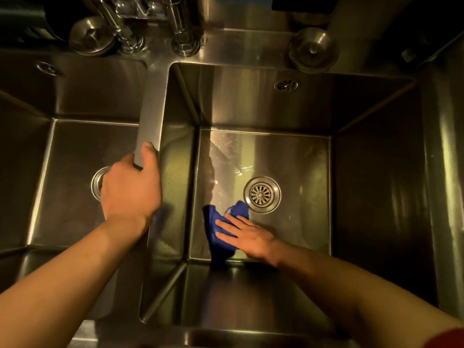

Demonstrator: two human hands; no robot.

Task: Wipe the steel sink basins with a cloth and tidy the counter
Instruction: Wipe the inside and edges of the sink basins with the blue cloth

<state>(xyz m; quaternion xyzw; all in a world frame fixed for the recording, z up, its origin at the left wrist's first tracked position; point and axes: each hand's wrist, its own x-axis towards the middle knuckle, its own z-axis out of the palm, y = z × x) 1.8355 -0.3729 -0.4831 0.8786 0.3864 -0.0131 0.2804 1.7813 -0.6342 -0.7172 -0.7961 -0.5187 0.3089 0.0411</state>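
A double steel sink fills the view. My right hand (pixel 247 237) lies flat, fingers straight, pressing a blue cloth (pixel 216 229) onto the floor of the right basin (pixel 296 156), just left of and below its round drain strainer (pixel 262 194). My left hand (pixel 131 187) grips the steel divider (pixel 153 101) between the two basins, thumb on top and fingers curled over its left side. The left basin (pixel 62 172) lies under that hand, and the hand partly hides its drain (pixel 98 183).
Two steel faucet bases (pixel 185 43) stand on the back ledge above the divider. A steel drain plug (pixel 91 36) rests at the back left and another (pixel 312 49) at the back right. Water streaks glint on the right basin floor near the drain.
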